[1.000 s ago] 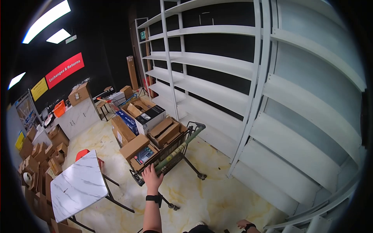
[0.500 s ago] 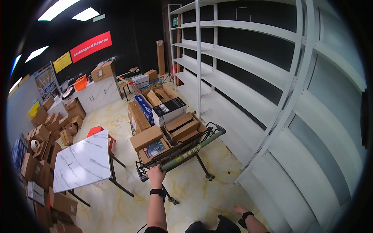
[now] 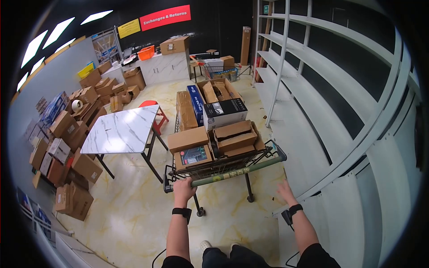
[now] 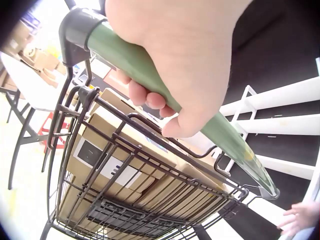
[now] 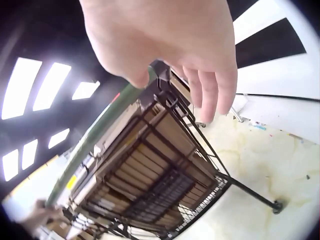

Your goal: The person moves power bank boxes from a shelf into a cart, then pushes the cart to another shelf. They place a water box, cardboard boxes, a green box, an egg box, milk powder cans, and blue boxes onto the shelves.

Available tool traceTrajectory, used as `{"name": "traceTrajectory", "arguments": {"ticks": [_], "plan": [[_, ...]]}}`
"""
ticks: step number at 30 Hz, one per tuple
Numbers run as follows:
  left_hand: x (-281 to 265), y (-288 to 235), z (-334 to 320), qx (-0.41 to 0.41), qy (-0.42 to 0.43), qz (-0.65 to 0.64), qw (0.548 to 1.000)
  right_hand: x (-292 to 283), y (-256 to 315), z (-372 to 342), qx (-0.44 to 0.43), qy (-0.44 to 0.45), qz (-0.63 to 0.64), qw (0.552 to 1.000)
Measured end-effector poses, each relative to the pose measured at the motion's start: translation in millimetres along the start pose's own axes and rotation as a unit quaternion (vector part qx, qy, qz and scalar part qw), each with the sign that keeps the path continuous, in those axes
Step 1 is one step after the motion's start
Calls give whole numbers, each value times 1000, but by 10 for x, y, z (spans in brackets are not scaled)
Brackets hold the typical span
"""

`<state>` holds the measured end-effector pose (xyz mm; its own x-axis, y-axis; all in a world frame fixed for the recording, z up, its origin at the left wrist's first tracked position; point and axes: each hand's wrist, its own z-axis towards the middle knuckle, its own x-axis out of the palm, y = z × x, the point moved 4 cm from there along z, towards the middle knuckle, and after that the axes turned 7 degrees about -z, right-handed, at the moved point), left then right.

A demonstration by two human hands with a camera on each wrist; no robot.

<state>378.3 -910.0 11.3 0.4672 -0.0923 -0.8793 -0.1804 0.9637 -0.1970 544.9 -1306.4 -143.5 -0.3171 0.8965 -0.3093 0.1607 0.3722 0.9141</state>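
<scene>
A shopping cart (image 3: 218,167) loaded with cardboard boxes stands in front of me in the head view. My left hand (image 3: 183,191) grips the left end of its green handle (image 3: 250,170); the left wrist view has the fingers (image 4: 155,100) wrapped round the bar. Off the handle's right end hangs my right hand (image 3: 285,191), holding nothing, its fingers (image 5: 210,95) loosely bent in the right wrist view. Inside the cart are an open carton (image 3: 239,139), a white-and-black box (image 3: 225,114), a blue TP-LINK box (image 3: 195,103) and a small carton (image 3: 193,155) with a printed front.
White shelving (image 3: 330,91) runs along the right side. To the left stand a marble-topped table (image 3: 118,129) and a red stool (image 3: 159,117), with piled cartons (image 3: 76,129) beyond. A counter (image 3: 165,68) and another loaded cart (image 3: 223,67) are at the back.
The view has swung left, and the cart now stands straighter ahead. My left hand has closed round the handle, where it earlier lay over it. My right hand has come up toward the handle's right end.
</scene>
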Motion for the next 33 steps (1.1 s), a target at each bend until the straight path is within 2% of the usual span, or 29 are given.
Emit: {"name": "traceTrajectory", "arguments": {"ticks": [2, 7, 9, 11, 12, 14, 15, 17, 18, 21, 22, 24, 28, 29, 30, 32, 33], "plan": [[-35, -27, -5, -12, 5, 11, 1000, -157, -100, 561, 9, -62, 101, 993], [-110, -135, 23, -43, 26, 11, 999, -174, 79, 1062, 54, -65, 125, 989], [-123, -89, 27, -49, 22, 4, 999, -64, 34, 1180, 70, -57, 145, 985], [-153, -78, 29, -50, 22, 9, 998, -40, 314, 1023, 47, -97, 251, 962], [-155, -101, 41, -47, 22, 7, 999, -29, 456, 995, 48, -94, 250, 962], [-161, -130, 54, -50, 28, 17, 998, -124, 653, 958, 5, -190, 243, 951], [-137, -50, 73, -49, 25, 9, 998, -52, 634, 996, 8, -199, 242, 950], [-136, -69, 95, -57, 24, 10, 998, -87, 698, 1076, -77, -298, 139, 941], [-134, -73, 97, -62, 23, 9, 998, -74, 680, 1093, -78, -294, 136, 943], [-125, -82, 116, -72, 12, 18, 997, -118, 829, 1037, -161, -358, 78, 916], [-121, -34, 141, -67, 11, 16, 998, -137, 828, 1009, -161, -362, 79, 915], [-139, -75, 154, -62, 4, 43, 997, -213, 853, 1026, -179, -287, 16, 941], [-203, -167, 201, -67, -29, 58, 996, -343, 924, 1042, -294, -288, -111, 905], [-133, -105, 209, -112, 14, 60, 992, -368, 942, 1022, -297, -270, -119, 908], [-81, -159, 218, -110, 17, 58, 992, -368, 927, 1046, -294, -272, -121, 908], [-140, -300, 266, -143, -73, 135, 978, -358, 917, 1047, -326, -268, -110, 900], [22, -220, 159, -202, -86, 120, 968, -359, 894, 1068, -323, -240, -104, 910]]}}
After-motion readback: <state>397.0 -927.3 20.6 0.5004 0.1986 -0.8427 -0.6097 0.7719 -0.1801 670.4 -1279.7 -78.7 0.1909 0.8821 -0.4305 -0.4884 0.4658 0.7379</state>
